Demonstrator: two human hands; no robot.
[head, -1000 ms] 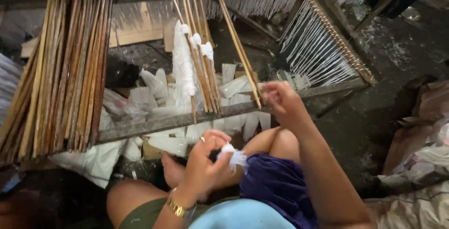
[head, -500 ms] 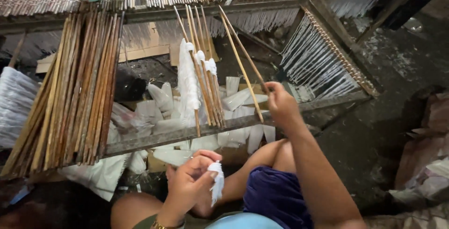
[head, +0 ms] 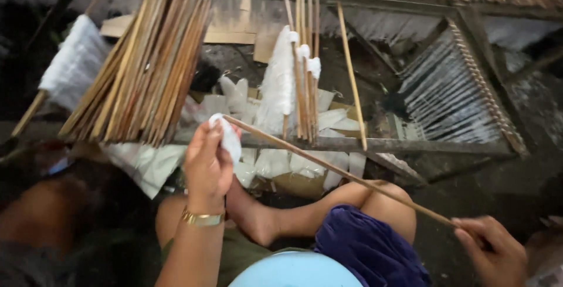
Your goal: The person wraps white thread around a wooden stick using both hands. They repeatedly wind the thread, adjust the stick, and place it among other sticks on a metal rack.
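Observation:
My left hand, with a gold bracelet at the wrist, pinches a small white wad against the tip of a long thin bamboo stick. My right hand grips the other end of that stick at the lower right. The stick runs diagonally across my bent knee and purple shorts. Just beyond, a few sticks lean upright on a metal rail, some wrapped with white material.
A thick bundle of bare bamboo sticks leans at the left. A frame strung with white threads stands at the right. White plastic bags lie under the rail. A light blue round seat edge shows at the bottom.
My right hand pulled one stick off the rail and drew it back to the lower right. My left hand rose and brought the white wad to the stick's tip. The view shifted.

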